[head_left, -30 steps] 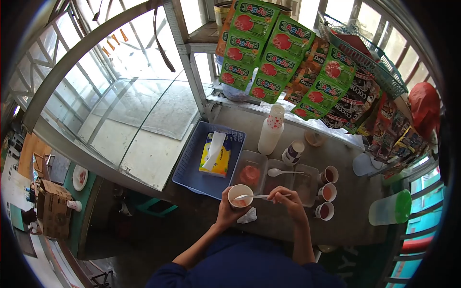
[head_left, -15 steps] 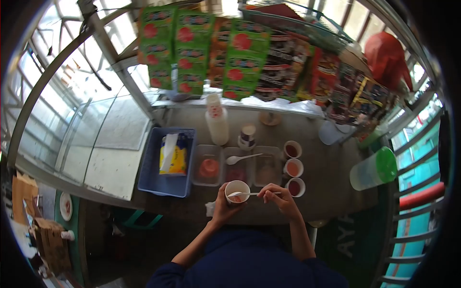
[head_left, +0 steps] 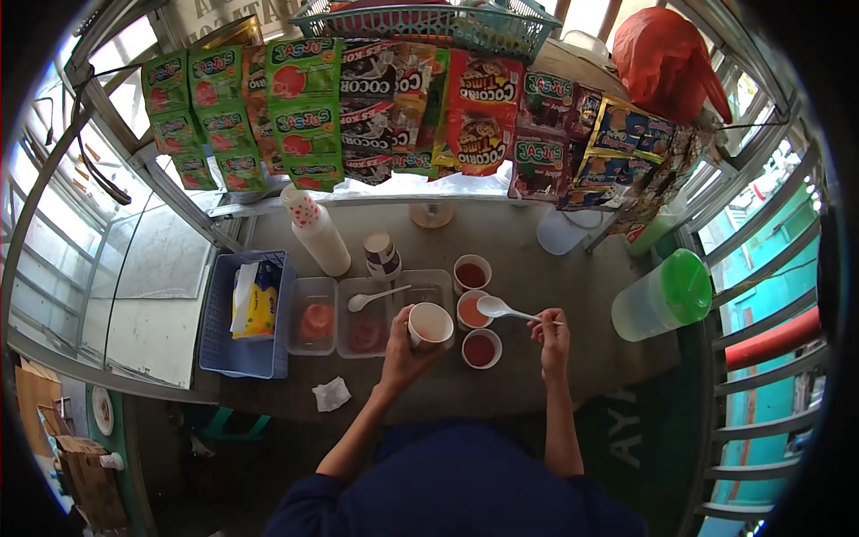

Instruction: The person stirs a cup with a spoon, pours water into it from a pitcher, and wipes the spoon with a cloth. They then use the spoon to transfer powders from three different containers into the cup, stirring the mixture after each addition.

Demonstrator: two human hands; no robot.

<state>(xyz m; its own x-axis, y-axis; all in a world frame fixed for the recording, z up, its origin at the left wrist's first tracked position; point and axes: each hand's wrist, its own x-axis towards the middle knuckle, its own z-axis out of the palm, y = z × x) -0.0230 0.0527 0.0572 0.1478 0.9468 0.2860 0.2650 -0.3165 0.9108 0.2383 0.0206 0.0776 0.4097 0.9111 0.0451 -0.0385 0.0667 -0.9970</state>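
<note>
My left hand (head_left: 400, 342) grips a white paper cup (head_left: 430, 324) and holds it over the counter, tilted toward me. My right hand (head_left: 548, 333) pinches the handle of a white plastic spoon (head_left: 501, 309), whose bowl hovers over the middle of three cups of red sauce (head_left: 472, 311). The other two sauce cups (head_left: 471, 272) (head_left: 481, 349) stand just behind and in front of it. Three clear tubs (head_left: 316, 317) with reddish contents sit left of the paper cup, and a second white spoon (head_left: 376, 298) lies across them.
A blue basket (head_left: 220, 353) holding a yellow tissue pack (head_left: 255, 295) sits at the left. A stack of white cups (head_left: 316, 233), a green-lidded jug (head_left: 662, 295), hanging drink sachets (head_left: 304, 98) and a crumpled tissue (head_left: 332, 394) surround the counter (head_left: 528, 394). A glass case lies left.
My right hand has taken the spoon out of the paper cup and carried it right, over the sauce cups. The left hand has moved the cup further from me. The camera has swung right.
</note>
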